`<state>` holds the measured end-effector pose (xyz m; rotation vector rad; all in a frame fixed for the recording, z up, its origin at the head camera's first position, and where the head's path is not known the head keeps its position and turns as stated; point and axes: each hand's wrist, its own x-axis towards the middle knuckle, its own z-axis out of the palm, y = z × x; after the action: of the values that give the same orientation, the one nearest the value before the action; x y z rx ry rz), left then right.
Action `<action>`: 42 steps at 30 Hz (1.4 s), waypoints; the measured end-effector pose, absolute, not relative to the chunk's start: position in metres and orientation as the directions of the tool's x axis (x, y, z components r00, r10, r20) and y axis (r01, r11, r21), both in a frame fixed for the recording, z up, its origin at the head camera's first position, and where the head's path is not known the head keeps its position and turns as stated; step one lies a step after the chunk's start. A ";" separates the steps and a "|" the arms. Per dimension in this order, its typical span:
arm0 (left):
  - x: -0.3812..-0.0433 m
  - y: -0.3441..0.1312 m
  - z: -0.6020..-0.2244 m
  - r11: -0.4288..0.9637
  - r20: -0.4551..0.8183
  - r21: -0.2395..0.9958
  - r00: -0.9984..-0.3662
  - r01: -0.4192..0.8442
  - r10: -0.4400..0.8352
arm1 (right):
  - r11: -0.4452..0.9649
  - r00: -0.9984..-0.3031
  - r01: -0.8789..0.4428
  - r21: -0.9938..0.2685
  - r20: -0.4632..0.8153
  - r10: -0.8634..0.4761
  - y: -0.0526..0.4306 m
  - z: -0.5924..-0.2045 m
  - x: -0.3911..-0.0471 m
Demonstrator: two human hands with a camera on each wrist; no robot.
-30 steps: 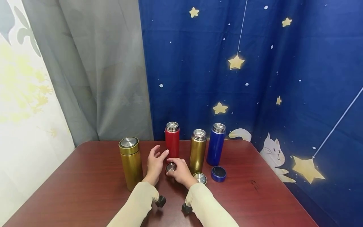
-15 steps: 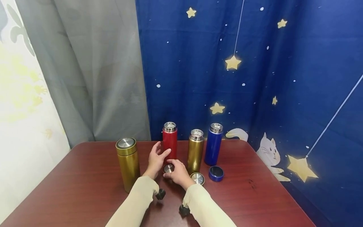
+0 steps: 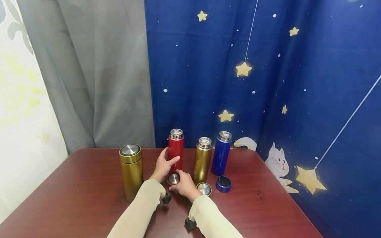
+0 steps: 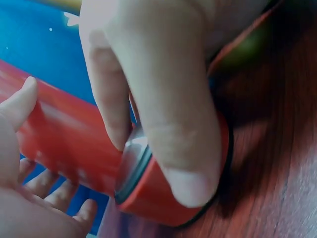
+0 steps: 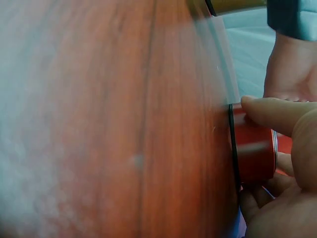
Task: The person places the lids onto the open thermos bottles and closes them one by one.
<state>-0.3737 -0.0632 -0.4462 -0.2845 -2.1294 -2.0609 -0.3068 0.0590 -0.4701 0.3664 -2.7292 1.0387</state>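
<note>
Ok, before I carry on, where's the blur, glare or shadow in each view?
Head: mostly clear, but the pale curtain at far left is washed out, and the gold bottle's steel lid top shines. Left wrist: the right hand looms close and soft, with dark shadow on the table beside the red lid. Right wrist: table smeared, pale haze lower left.

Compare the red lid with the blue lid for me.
The red lid has a silvery metal top, while the blue lid has a dark, glossy one. The right hand grips the red lid; no hand touches the blue lid. The red lid is in front of the red bottle, the blue lid by the blue bottle. Both are low, round and top side up.
</note>
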 end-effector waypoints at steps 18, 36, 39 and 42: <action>-0.371 -0.068 -0.454 0.109 0.240 0.965 -0.970 0.237 -0.021 | 0.739 -0.941 -0.312 -0.597 0.299 -0.157 0.062 -0.466 -0.304; -0.362 -0.073 -0.454 0.177 0.268 0.952 -0.959 0.248 -0.097 | 0.599 -0.879 -0.330 -0.729 0.469 0.087 0.060 -0.462 -0.297; -0.359 -0.072 -0.455 0.176 0.270 0.953 -0.955 0.248 -0.119 | 0.551 -0.868 -0.343 -0.760 0.481 0.123 0.058 -0.459 -0.296; -0.357 -0.072 -0.456 0.170 0.261 0.957 -0.954 0.236 -0.147 | 0.504 -0.858 -0.361 -0.785 0.491 0.150 0.057 -0.456 -0.296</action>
<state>-0.3569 -0.0719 -0.4561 -0.0853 -2.1574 -1.8502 -0.2958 0.0570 -0.4565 0.1731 -2.2439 1.3388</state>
